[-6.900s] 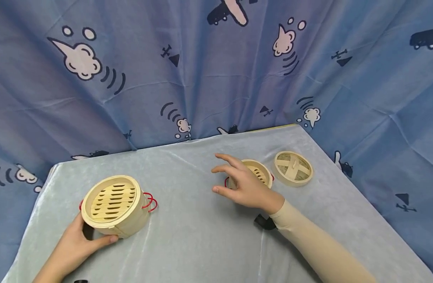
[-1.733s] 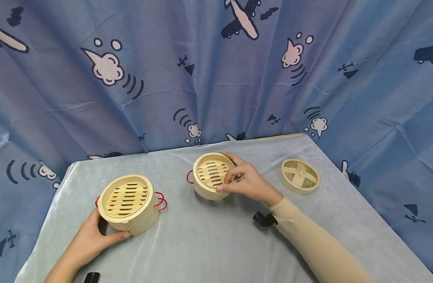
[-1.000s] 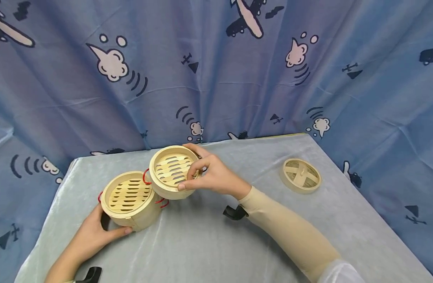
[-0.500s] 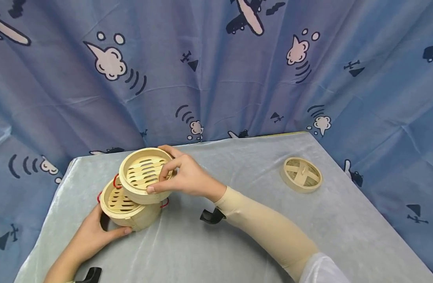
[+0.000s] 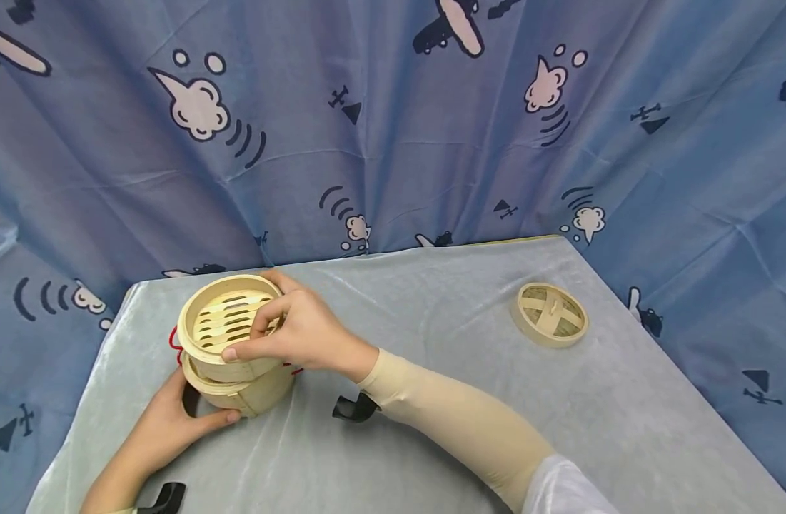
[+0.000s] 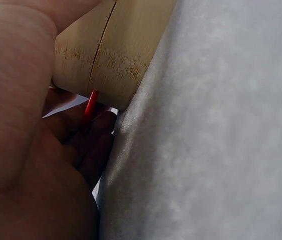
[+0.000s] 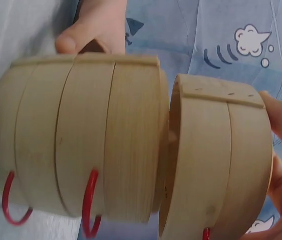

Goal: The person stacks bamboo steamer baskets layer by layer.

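Observation:
My right hand (image 5: 309, 335) pinches the rim of a round bamboo steamer basket (image 5: 222, 321) with a slatted floor. It holds this basket above a stack of steamer baskets (image 5: 264, 396) at the left of the table. A narrow gap shows between the held basket (image 7: 221, 150) and the stack (image 7: 85, 135) in the right wrist view. My left hand (image 5: 168, 428) grips the stack's near left side, thumb across the front. A red handle (image 6: 90, 107) hangs by the left fingers in the left wrist view. The stack's slatted top is hidden under the held basket.
A bamboo steamer lid (image 5: 550, 315) with crossed strips lies at the right of the cloth-covered table (image 5: 431, 321). Behind hangs a blue patterned curtain (image 5: 393, 128). Black wrist mounts (image 5: 356, 408) sit under the forearms.
My right hand took up the smaller basket from beside the lid and carried it left until it is over the stack. My left hand keeps its grip on the stack.

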`<control>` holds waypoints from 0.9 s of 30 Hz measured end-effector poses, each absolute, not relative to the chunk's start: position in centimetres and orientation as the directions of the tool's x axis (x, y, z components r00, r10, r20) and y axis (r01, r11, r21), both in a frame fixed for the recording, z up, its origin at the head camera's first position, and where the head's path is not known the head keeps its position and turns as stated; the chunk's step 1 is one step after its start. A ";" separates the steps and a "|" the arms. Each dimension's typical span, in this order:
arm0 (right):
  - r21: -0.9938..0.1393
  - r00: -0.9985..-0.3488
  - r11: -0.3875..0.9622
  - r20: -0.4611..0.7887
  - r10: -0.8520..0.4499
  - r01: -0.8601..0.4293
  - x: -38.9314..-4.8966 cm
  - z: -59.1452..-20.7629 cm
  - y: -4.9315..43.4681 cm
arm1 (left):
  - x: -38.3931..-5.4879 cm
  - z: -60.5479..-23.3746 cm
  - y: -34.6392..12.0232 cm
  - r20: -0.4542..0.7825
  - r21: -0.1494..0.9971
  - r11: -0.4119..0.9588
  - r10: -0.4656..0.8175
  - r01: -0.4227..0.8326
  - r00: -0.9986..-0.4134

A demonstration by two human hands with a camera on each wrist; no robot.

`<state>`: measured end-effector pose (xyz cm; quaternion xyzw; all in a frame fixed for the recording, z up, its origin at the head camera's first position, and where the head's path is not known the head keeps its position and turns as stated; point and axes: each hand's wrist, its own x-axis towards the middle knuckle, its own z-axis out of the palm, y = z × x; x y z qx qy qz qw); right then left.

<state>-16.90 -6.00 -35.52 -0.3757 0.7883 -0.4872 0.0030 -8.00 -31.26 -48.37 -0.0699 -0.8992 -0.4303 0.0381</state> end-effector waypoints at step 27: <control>-0.658 -0.758 0.415 0.396 -0.518 -0.628 -14.7 -36.1 -8.6 | -7.9 -48.2 -31.3 0.132 0.784 0.600 0.091 0.160 -0.987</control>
